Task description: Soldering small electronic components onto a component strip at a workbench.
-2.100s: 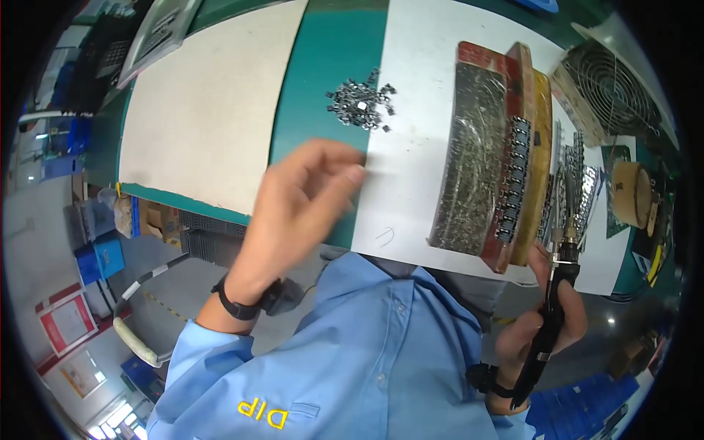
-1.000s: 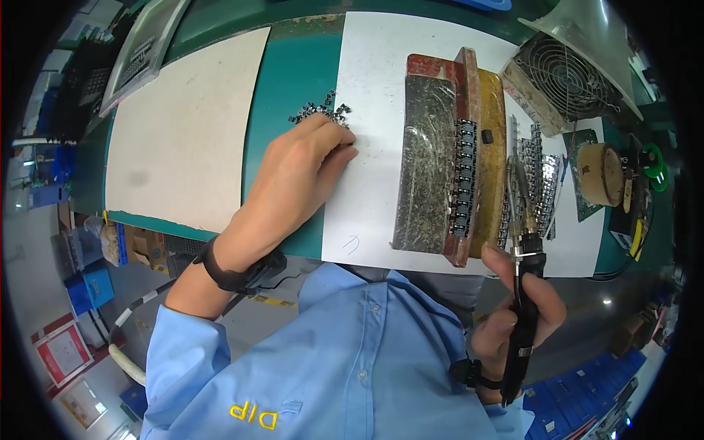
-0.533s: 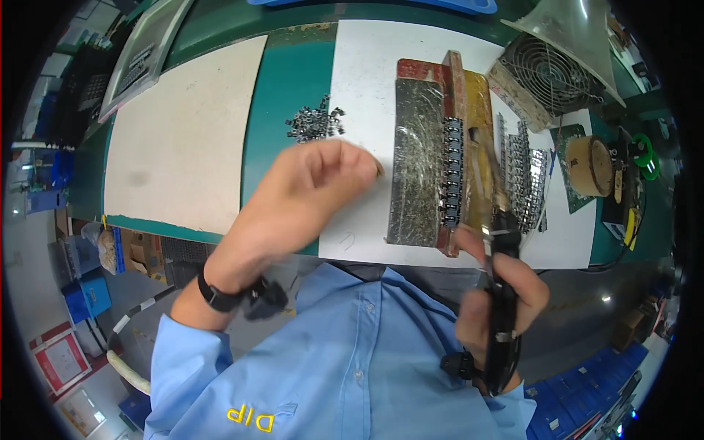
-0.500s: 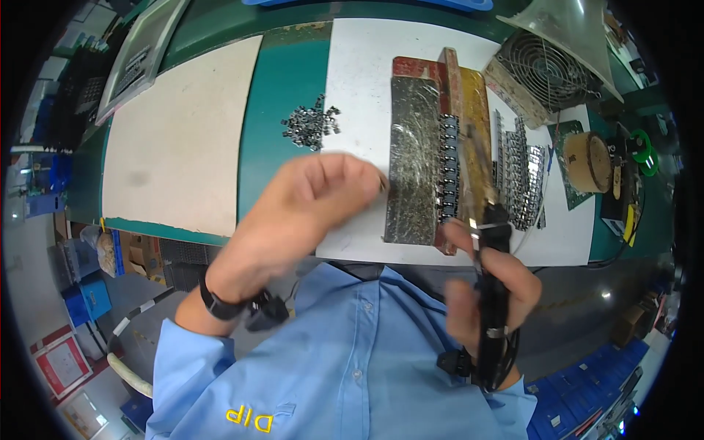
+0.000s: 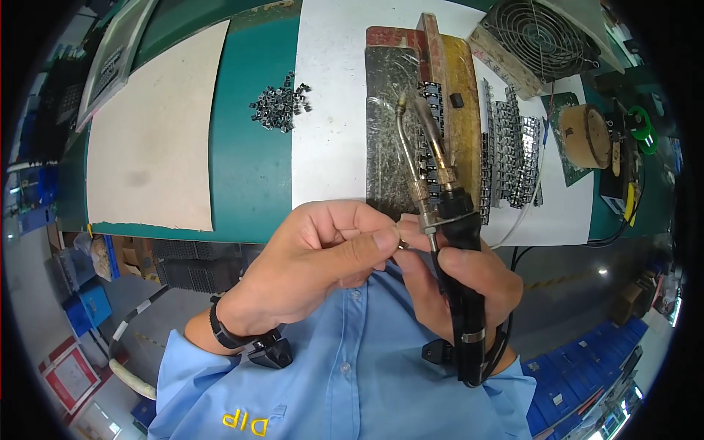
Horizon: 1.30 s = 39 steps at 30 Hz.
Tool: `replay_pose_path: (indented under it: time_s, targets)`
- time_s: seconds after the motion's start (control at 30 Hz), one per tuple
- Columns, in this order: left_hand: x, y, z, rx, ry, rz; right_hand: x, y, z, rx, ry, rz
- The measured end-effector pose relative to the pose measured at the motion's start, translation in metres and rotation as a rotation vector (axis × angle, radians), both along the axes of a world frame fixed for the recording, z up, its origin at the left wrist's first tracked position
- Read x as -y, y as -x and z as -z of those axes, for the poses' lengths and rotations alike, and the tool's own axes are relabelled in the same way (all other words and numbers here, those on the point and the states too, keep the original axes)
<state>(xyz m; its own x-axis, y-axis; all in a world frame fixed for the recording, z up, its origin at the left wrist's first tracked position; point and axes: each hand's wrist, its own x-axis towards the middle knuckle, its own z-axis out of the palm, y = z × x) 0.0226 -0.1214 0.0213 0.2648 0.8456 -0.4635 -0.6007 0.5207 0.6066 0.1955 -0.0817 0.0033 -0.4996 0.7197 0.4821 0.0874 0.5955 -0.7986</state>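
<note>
My right hand (image 5: 484, 282) is wrapped round the black handle of a soldering iron (image 5: 463, 293), whose two metal tubes point away from me over the work block. Just in front of my shirt, my left hand (image 5: 315, 257) is closed, thumb and forefinger pinching a tiny dark piece too small to name. The fingertips of both hands meet at that piece. Beyond them lies the work block (image 5: 389, 139), dark and scuffed with red and yellow parts. A row of small black-and-silver components (image 5: 433, 117) sits along its groove, partly behind the iron's tubes.
A heap of small dark components (image 5: 279, 106) rests left of the block. Several strips of components (image 5: 513, 147) lie to the right, near a thin white cable. A fan (image 5: 539, 37) stands at the back right, beside a tape roll (image 5: 585, 137). A beige board (image 5: 158, 139) covers the left side.
My left hand has moved toward me and right, meeting my right fingers. The soldering iron has shifted left. The block appears farther up in view, and a small black piece now shows on its yellow part.
</note>
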Motion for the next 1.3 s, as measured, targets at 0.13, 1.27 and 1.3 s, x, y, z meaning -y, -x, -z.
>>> replay_pose_path:
  time_s: [0.13,1.27,1.3]
  targets:
    - [-0.001,0.001,0.000,0.012,0.027,0.025,-0.003,-0.005,-0.005,0.015,0.036,-0.024]
    - [-0.017,0.000,0.018,-1.103,-1.162,-0.036,-0.012,-0.025,-0.011,-0.058,0.237,0.000]
    - [-0.016,0.000,0.018,-1.113,-1.169,-0.049,-0.012,-0.025,-0.011,-0.066,0.240,0.005]
